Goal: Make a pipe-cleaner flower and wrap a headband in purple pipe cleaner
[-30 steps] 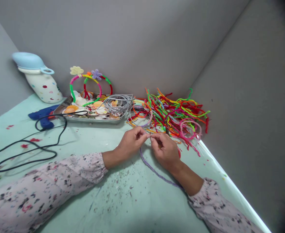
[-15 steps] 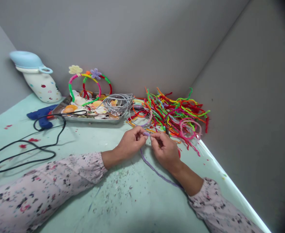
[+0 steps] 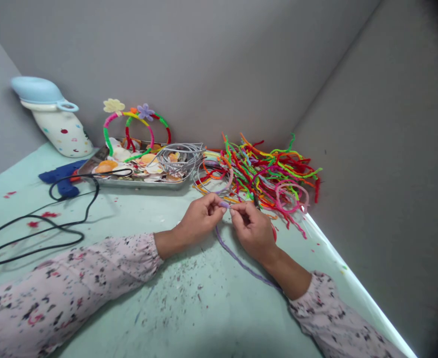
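Observation:
A purple pipe cleaner (image 3: pixel 237 262) is pinched between my two hands at its upper end, and its long tail runs down across the table and under my right wrist. My left hand (image 3: pixel 200 219) is closed, thumb and forefinger on a short fuzzy purple bit. Close beside it, my right hand (image 3: pixel 254 229) pinches the same purple piece at the fingertips. Just beyond the hands lies a tangled pile of coloured pipe cleaners (image 3: pixel 256 174). A black-handled tool, perhaps scissors, shows partly behind my right hand.
A metal tray (image 3: pixel 140 185) holds shells, a coil of grey wire (image 3: pixel 181 159) and two pipe-cleaner hoops with flowers. Left of it lie a blue glue gun (image 3: pixel 64 176) and its black cord (image 3: pixel 36 226). A white bottle (image 3: pixel 64 129) stands at the back left. Grey walls close in behind and right.
The view has shifted very slightly. Both hands keep their pinch on the purple pipe cleaner, with hardly any visible movement.

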Available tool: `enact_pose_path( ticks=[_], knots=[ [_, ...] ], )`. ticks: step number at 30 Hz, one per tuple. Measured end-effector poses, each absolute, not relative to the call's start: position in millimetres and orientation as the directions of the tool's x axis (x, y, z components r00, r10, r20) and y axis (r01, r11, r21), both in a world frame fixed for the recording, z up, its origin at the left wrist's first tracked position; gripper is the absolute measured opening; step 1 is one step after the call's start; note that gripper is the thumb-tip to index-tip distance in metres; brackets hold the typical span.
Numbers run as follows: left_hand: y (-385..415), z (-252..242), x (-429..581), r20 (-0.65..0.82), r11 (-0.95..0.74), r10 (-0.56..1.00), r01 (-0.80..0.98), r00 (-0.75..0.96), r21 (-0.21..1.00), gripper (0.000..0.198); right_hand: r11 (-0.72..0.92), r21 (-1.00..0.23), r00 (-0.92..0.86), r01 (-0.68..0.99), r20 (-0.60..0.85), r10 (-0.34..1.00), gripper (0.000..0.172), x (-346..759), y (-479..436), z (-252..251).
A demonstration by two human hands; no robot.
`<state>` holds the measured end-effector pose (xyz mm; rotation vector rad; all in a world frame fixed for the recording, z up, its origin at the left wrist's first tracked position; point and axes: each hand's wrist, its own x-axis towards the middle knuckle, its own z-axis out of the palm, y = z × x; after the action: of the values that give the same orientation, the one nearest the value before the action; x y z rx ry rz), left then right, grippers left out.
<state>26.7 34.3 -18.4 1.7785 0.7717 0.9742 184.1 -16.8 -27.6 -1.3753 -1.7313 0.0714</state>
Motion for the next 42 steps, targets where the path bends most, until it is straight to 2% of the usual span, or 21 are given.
enact_pose_path(
  ticks=[6,18,31,39,42],
  knots=[
    [34.9,-18.7,28.6,0.254,-0.317,0.817,0.035,0.517,0.948,0.013,0.381,-0.550,0.037,0.744,0.603,0.797,0.008,184.4,-16.5,-27.0],
    [36.1,-18.9,26.7,0.275,-0.354,0.793,0.043,0.543,0.934,0.011,0.385,-0.608,0.056,0.694,0.579,0.814,0.008,183.5,-19.1,-25.0],
    [33.5,-14.1,24.9,0.371,-0.475,0.791,0.105,0.486,0.874,0.010,0.385,-0.664,0.071,0.641,0.551,0.831,0.009,181.1,-22.2,-18.6],
    [34.8,-20.9,27.7,0.350,-0.424,0.814,0.061,0.463,0.904,0.020,0.367,-0.680,0.073,0.634,0.526,0.847,0.011,183.1,-20.1,-20.1],
    [36.1,-22.2,28.2,0.366,-0.432,0.808,0.042,0.462,0.901,0.017,0.362,-0.678,0.070,0.640,0.521,0.851,0.011,183.9,-20.3,-20.8]
  ],
)
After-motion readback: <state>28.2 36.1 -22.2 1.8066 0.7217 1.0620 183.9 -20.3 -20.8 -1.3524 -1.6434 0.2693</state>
